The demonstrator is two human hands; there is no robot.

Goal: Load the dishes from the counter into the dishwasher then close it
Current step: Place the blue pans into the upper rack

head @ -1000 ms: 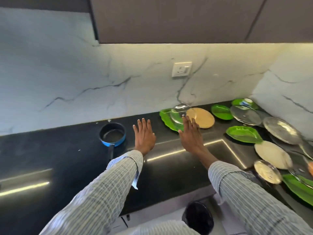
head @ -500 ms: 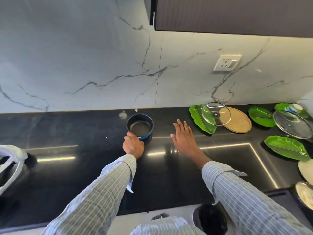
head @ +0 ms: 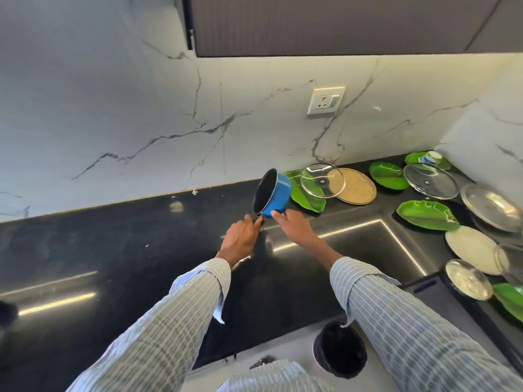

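Note:
A small blue saucepan (head: 276, 195) with a dark inside is lifted off the black counter (head: 113, 250) and tipped on its side, mouth facing left. My left hand (head: 242, 236) grips its handle just below the pan. My right hand (head: 291, 224) touches the pan's underside with relaxed fingers. To the right lie a leaf-shaped green plate (head: 307, 198), a glass lid (head: 322, 181) and a round woven mat (head: 358, 186). The dishwasher is out of sight.
More dishes crowd the right end of the counter: green leaf plates (head: 427, 215), a large glass lid (head: 430, 181), a steel plate (head: 491, 206), a white plate (head: 472, 248) and a small glass lid (head: 468, 280). A black bin (head: 339, 352) stands on the floor below.
My left hand took the saucepan's handle and raised the pan off the counter, tipping it sideways. My right hand moved in under the pan.

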